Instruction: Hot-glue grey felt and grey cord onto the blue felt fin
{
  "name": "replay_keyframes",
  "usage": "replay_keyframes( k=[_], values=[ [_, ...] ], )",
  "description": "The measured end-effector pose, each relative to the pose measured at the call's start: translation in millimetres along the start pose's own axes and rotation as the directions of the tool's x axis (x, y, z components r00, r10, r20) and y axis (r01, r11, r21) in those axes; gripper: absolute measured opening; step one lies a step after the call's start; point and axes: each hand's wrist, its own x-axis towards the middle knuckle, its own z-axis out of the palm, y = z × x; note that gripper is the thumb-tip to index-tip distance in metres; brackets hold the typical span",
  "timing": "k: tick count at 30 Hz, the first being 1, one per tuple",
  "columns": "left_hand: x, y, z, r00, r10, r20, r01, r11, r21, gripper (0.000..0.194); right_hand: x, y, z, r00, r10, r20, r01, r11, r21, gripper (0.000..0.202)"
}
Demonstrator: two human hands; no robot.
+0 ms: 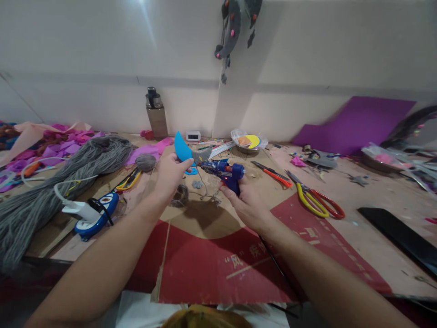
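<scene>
My left hand (174, 171) pinches a bright blue curved piece (182, 148) whose right part is covered in grey material (202, 156). In my right hand (242, 200) is a dark blue glue gun (227, 171), fingers wrapped round its handle. The gun's nozzle points left and is close to the grey part; whether they touch is unclear. Below the hands, a small grey flower shape (197, 184) and a loose coil of grey yarn (180, 196) lie on the cardboard (218, 269).
Orange-handled cutter (278, 177), scissors (317, 200) and a black phone (399, 237) lie to the right. At the left are a grey yarn hank (82, 168), a yellow cutter (129, 180) and a blue power strip (99, 216). A bottle (157, 114) stands at the back.
</scene>
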Motion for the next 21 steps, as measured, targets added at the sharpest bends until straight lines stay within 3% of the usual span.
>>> replay_keyframes(
  k=[9, 21],
  values=[
    [-5, 7, 1.3, 0.998, 0.062, 0.026, -0.063, 0.998, 0.017, 0.008, 0, 3, 1, 1.0, 0.002, 0.014, -0.003, 1.0, 0.009, 0.039],
    [3, -7, 4.7, 0.99, 0.073, 0.121, -0.06, 0.992, -0.108, 0.007, 0, 1, 0, 1.0, 0.013, 0.006, -0.013, 1.0, -0.009, 0.041]
  ],
)
